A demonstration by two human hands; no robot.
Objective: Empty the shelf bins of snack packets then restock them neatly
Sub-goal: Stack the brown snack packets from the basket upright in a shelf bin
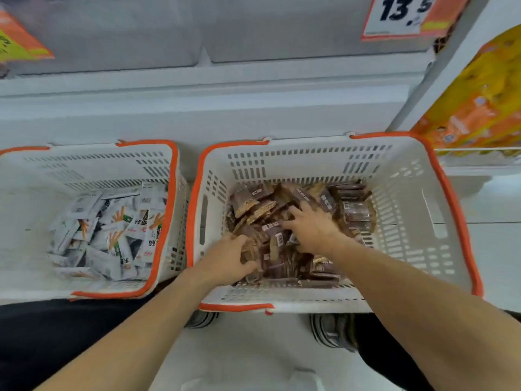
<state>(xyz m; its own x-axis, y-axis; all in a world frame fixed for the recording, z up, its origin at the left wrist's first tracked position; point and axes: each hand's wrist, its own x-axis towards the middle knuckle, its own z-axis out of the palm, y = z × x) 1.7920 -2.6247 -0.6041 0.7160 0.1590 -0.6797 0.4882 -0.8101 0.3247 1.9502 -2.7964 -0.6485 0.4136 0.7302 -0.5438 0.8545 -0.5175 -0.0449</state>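
A white basket with an orange rim (439,193) stands on the floor in front of me and holds a heap of brown wafer packets (352,210). Both my hands are inside it. My left hand (225,259) is curled around a bunch of the brown packets at the heap's near left. My right hand (313,227) lies spread on top of the heap in the middle, fingers pressing into the packets. A second white basket (166,193) to the left holds white snack packets (110,230) with orange and green print.
Above the baskets run clear shelf bins (282,29) on a white shelf front, with a price tag (400,15) at the upper right. Yellow and orange bags (479,103) sit on a shelf to the right. My shoes (332,331) show below the basket.
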